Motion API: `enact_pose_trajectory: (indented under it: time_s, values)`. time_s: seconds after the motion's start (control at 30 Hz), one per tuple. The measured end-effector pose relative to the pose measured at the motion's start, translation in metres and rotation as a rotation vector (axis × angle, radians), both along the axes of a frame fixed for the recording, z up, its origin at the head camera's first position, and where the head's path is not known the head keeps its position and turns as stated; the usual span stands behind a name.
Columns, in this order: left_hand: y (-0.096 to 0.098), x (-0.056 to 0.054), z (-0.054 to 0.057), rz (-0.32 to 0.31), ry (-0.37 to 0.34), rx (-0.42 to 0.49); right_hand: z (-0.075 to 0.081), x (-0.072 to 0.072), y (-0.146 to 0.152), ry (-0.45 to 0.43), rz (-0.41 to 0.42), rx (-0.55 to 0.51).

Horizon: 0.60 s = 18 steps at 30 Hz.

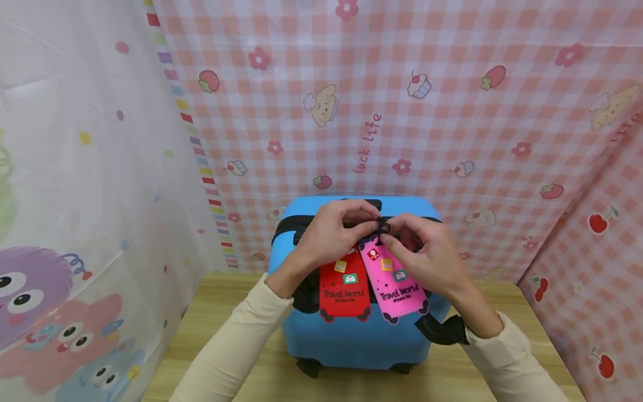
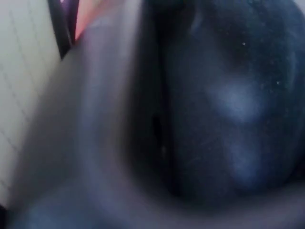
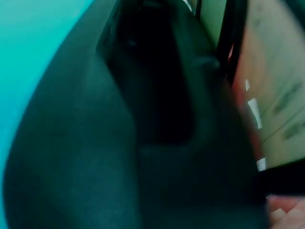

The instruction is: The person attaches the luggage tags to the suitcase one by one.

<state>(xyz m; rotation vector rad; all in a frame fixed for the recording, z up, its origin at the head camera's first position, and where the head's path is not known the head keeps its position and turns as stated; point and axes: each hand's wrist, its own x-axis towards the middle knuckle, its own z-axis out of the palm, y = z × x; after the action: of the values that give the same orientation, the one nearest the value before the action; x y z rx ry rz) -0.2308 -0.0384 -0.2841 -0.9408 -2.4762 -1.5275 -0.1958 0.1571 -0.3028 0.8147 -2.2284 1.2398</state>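
Observation:
A red luggage tag [image 1: 344, 304] and a pink luggage tag [image 1: 399, 296], both printed "Travel World", hang side by side in front of a blue suitcase [image 1: 356, 340]. Above them is a small looped black strap [image 1: 384, 226]. My left hand [image 1: 329, 231] pinches this strap from the left, thumb and fingertips together. From the other side my right hand [image 1: 434, 254] grips it just over the top of the pink tag. Both hands are raised before the suitcase's upper part. Blurred dark surfaces fill most of the left wrist view, hiding the fingers there.
The suitcase stands on a wood-grain table [image 1: 221, 318], with black wheels [image 1: 308, 367] at its lower edge. A pink checked curtain [image 1: 382, 84] hangs close behind it. To the left is a white cartoon-print curtain [image 1: 100, 167]. Dark blurred material [image 3: 71, 157] lies beside the blue shell in the right wrist view.

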Motion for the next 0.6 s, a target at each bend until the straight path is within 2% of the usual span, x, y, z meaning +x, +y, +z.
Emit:
enact_pose_trajectory:
  time_s: [0.17, 0.4, 0.6]
  values:
    - [-0.0018, 0.0000, -0.0014, -0.005, -0.021, 0.030, -0.0027, -0.0048, 0.0005, -0.011, 0.044, -0.057]
    - [-0.0012, 0.0018, -0.0035, 0.010, 0.000, 0.038, -0.0050, -0.0049, 0.0033, -0.077, 0.058, -0.108]
    - [-0.0006, 0.0022, -0.0058, 0.016, 0.010, 0.066, -0.0063, -0.0052, 0.0049, -0.085, 0.096, -0.136]
